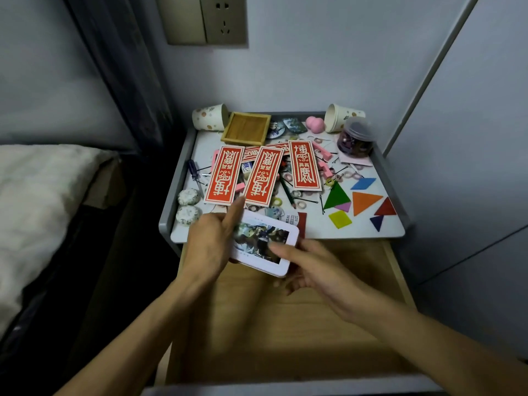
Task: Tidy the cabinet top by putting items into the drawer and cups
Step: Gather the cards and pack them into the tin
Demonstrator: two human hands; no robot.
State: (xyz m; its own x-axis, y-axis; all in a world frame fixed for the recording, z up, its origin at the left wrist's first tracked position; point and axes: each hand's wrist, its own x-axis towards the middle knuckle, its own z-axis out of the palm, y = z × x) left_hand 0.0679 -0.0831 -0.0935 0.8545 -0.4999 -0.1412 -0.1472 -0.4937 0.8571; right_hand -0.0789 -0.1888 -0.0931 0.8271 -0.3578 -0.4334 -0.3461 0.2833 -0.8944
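Over open drawer [288,338], card box [264,242] between left hand [208,247] and right hand [317,271]

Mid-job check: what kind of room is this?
Most likely a bedroom or dorm room: a bed with pale bedding sits left of the small cabinet, a wall socket is above it, and the left hand and right hand hold a card pack over its open drawer.

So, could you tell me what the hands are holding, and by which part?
A white picture-card pack: the left hand grips its left end, the right hand its lower right edge, above the open drawer.
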